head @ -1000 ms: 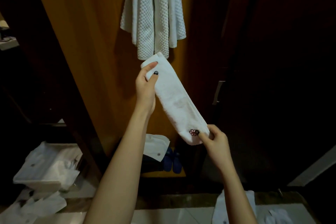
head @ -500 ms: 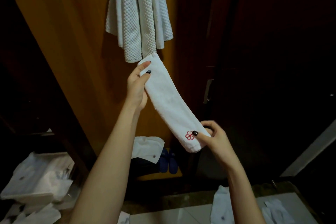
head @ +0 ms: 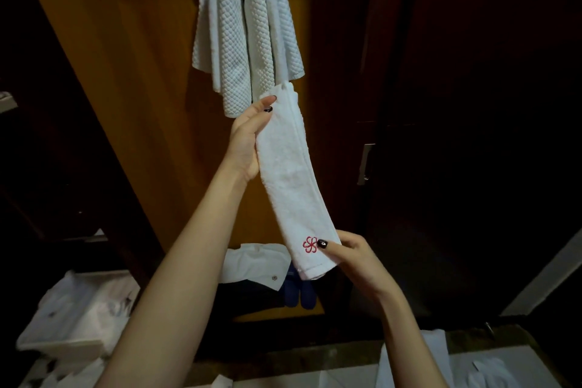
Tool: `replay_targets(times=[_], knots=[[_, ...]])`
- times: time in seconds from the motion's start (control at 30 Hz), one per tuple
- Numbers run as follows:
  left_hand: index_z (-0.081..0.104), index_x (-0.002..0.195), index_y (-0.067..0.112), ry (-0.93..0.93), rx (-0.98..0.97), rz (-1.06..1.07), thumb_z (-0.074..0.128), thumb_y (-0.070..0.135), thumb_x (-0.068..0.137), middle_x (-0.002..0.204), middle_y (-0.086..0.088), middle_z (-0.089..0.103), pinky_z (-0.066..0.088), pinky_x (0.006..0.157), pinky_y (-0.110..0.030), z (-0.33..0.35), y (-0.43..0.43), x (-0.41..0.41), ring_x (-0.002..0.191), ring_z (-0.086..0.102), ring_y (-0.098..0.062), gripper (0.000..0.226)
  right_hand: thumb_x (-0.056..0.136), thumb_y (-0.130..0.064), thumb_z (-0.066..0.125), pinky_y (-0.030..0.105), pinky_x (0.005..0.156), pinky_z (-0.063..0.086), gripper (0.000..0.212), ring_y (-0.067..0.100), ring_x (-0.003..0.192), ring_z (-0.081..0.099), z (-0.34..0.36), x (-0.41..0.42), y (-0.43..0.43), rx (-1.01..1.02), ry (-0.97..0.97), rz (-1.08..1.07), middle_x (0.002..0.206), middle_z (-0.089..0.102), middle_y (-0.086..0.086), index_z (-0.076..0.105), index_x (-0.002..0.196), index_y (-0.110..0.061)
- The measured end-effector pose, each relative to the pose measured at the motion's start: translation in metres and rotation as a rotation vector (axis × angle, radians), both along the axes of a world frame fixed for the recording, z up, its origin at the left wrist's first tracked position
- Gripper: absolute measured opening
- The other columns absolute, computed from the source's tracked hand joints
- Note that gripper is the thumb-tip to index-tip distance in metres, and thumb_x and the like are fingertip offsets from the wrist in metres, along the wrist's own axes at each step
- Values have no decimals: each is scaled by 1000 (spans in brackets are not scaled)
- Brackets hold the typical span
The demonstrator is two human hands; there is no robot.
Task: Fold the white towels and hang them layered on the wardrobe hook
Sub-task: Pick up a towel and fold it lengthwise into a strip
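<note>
Wardrobe panel (head: 132, 123), of orange-brown wood, runs from upper left to lower centre and bounds the working space on the left; a dark door (head: 472, 104) with a metal handle (head: 365, 164) bounds it on the right. Between these edges lies a narrow upright channel. Its top is filled by the waffle-textured white towels (head: 248, 25), which hang in layered folds from the top of the frame; the hook itself is hidden. Below, on the wardrobe floor, lie a white garment (head: 255, 264) and blue slippers (head: 299, 293). White bags (head: 78, 315) are heaped at lower left.

Folded white towel (head: 293, 179), a long narrow strip, spans the channel on a slant, upper end just beneath the hanging towels and overlapping their lowest corner in this view. Left hand (head: 248, 142) grips the upper end, thumb on the front face and fingers behind, palm along the left edge. Right hand (head: 349, 258) pinches the lower end, thumb pressed on the cloth just beside the red embroidered flower (head: 310, 244). The strip is held taut between the two hands, clear of panel and door.
</note>
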State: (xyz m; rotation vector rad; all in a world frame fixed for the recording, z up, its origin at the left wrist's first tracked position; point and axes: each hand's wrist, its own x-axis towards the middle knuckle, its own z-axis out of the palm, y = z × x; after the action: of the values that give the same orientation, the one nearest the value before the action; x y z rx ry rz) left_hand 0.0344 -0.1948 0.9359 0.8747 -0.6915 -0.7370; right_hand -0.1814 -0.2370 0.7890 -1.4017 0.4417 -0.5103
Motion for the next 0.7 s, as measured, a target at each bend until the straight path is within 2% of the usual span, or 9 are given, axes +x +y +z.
replay_targets(times=[0.07,0.13,0.2,0.3,0.4,0.5,0.6,0.7], knots=[[58,113,10,17,-17,40,52,5,96,114,-16,63,47,101,-45,-3,2,7,107,61,-28,19,81,-30,74,34,78,49,33,24,90,67,1,-2,-3,-23,5,-51,101,72,20,73,98,-2],[59,114,9,24,-29,78,53,3,96,119,-18,62,50,98,-42,-8,2,12,109,62,-28,20,79,-30,76,37,73,44,38,25,81,61,2,-5,-8,-68,12,-113,90,69,22,65,87,5],[59,114,8,41,-48,105,52,1,95,118,-16,63,56,88,-37,-14,2,17,105,65,-24,21,79,-27,76,31,65,38,30,19,74,52,3,-8,-11,-121,18,-177,75,57,11,57,70,-6],[59,114,6,96,-91,128,52,-2,94,116,-15,65,56,78,-31,-25,1,26,98,70,-20,23,76,-26,74,24,59,39,24,15,68,51,3,-10,-15,-153,4,-277,69,52,1,54,62,-25],[60,117,6,121,-84,149,53,-4,93,118,-14,65,56,78,-30,-35,-2,29,99,71,-20,27,78,-16,76,24,56,47,17,16,70,62,-1,-11,-17,-107,-14,-378,80,62,6,60,81,-16],[61,116,9,132,-43,214,52,-8,92,115,-11,65,57,78,-30,-44,-6,30,98,71,-19,31,84,-2,72,27,61,56,29,25,83,73,0,-12,-21,118,-49,-398,101,72,14,61,111,-5],[60,118,11,109,11,278,52,-9,91,116,-11,63,57,78,-30,-51,-8,32,100,68,-21,34,85,-2,70,29,61,57,30,28,83,74,6,-13,-27,246,-23,-309,98,74,19,63,112,9],[59,122,8,105,6,309,54,-9,91,114,-9,64,57,73,-27,-56,-6,38,94,69,-17,36,89,-5,66,27,61,57,19,23,83,74,12,-9,-29,230,-14,-350,97,75,14,62,108,-2]])
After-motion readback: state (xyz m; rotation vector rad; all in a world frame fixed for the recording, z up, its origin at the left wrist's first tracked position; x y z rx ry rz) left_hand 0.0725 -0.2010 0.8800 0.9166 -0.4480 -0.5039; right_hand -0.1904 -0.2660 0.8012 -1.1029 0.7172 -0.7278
